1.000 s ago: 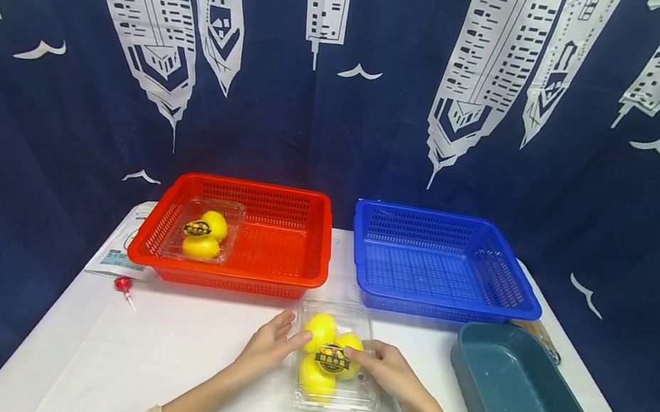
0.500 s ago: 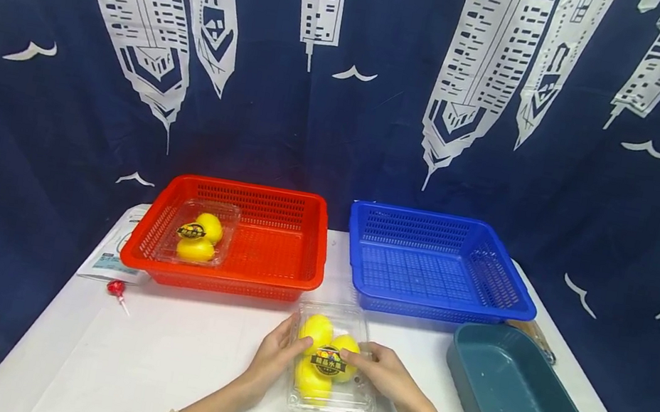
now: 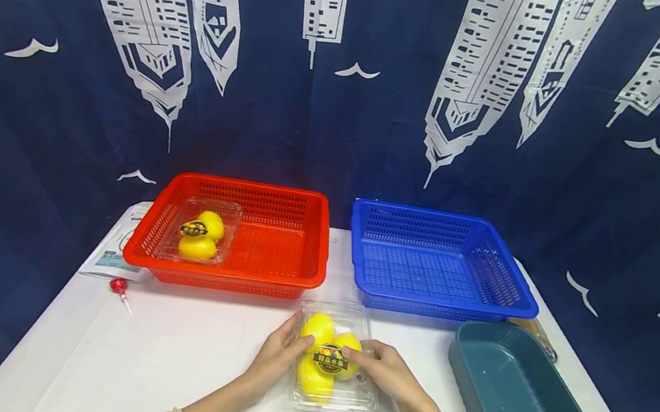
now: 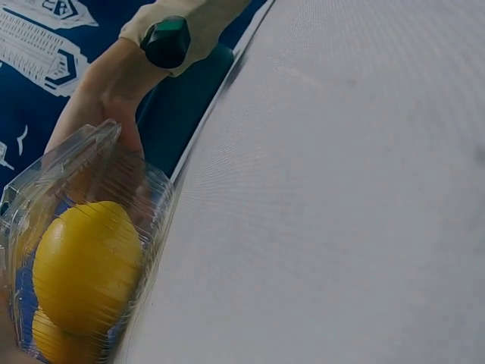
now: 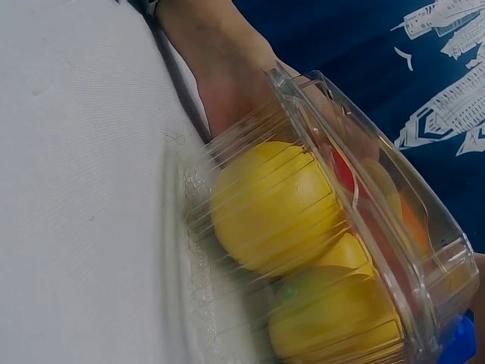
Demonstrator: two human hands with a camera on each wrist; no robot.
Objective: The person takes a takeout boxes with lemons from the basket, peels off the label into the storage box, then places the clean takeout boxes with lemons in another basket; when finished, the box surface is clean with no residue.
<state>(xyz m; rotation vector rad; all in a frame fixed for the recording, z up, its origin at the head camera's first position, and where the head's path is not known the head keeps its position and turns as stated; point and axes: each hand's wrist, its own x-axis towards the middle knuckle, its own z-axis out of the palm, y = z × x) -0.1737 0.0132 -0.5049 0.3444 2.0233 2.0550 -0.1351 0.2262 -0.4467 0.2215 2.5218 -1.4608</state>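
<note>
A clear plastic clamshell box (image 3: 344,401) with three lemons (image 3: 314,379) and a dark label on its lid lies near the middle of the table. My left hand (image 3: 275,354) holds its left side, thumb over the lid's edge. On the opposite side my right hand (image 3: 389,372) grips the box, its thumb close to the label. The box's lid looks closed. In the left wrist view a lemon (image 4: 87,265) shows through the ribbed wall, with the other hand behind. Through the plastic in the right wrist view, lemons (image 5: 276,208) fill much of the box.
A red basket (image 3: 221,281) at the back left holds another clear box (image 3: 232,208) of lemons. Beside it stands a blue basket (image 3: 437,309). A teal tray (image 3: 538,405) lies at the right. A red lollipop (image 3: 119,285) and a printed packet (image 3: 119,248) lie at the left.
My left hand has closed in on the box's left side, its fingers now behind the edge. The right hand and the box have stayed in place.
</note>
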